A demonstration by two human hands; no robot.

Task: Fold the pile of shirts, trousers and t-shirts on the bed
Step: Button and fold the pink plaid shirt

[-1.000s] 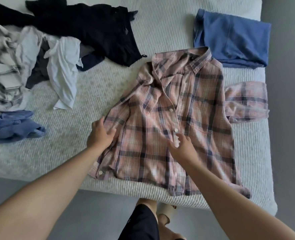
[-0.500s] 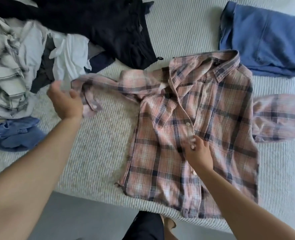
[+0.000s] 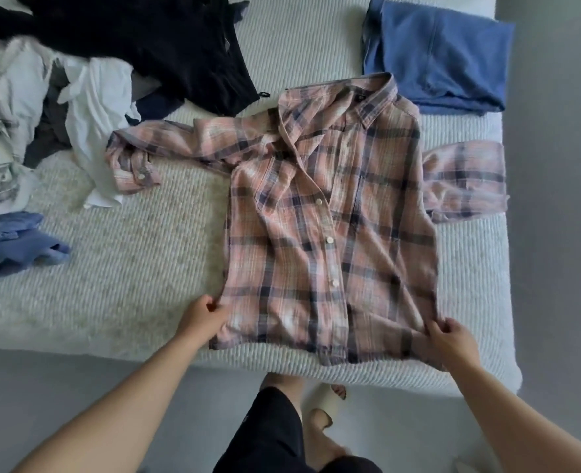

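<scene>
A pink plaid shirt point(image 3: 330, 220) lies front up on the white bed point(image 3: 139, 268), collar away from me, both sleeves spread out sideways. My left hand point(image 3: 202, 319) pinches the shirt's lower left hem corner. My right hand point(image 3: 451, 337) grips the lower right hem corner near the bed's front edge. An unfolded pile point(image 3: 43, 107) of white, striped, grey and black clothes lies at the left and back left.
A folded blue garment point(image 3: 439, 56) sits at the back right corner. A crumpled blue piece point(image 3: 12, 247) lies at the far left edge. Grey floor runs along the right and front of the bed; my legs and slippers point(image 3: 319, 404) stand below the front edge.
My left hand let go of the left sleeve, which now lies spread out, and dropped to the left hem corner. My right hand moved from the button placket down to the right hem corner.
</scene>
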